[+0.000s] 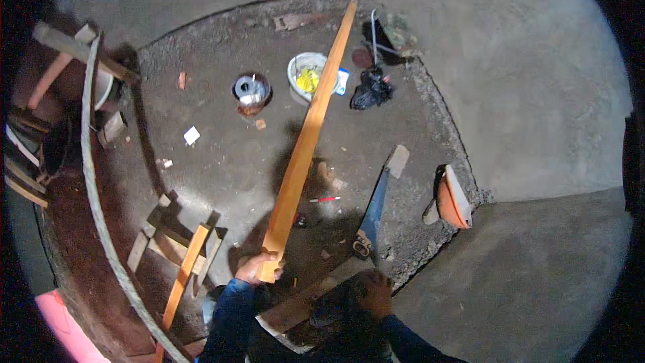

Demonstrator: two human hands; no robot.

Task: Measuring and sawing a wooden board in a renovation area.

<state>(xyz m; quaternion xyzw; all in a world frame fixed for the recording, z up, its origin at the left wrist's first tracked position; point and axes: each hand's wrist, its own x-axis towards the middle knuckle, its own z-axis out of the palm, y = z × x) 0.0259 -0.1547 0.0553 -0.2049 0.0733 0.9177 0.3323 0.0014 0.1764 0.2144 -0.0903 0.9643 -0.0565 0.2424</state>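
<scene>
My left hand [257, 269] is closed around the near end of a long, light-brown wooden plank [304, 144]. The plank slants away to the far right, its far end reaching toward the back wall. In the shadow at the lower right, my right hand [376, 292] is beside a wooden board [336, 281]; its fingers are too dark to make out. Just beyond that hand lies a handsaw [376, 210] with a bluish blade, its handle toward me. A red and white pen [325, 199] lies on the ground between the plank and the saw.
A white bucket [296, 86] with yellow stuff inside stands partly behind the plank. Left of it is a dark round container [252, 94], and right a black plastic bag [371, 89]. An orange hard hat [453, 199] lies by the right wall. Wooden trestle pieces [180, 250] and a long curved pole [92, 185] occupy the left.
</scene>
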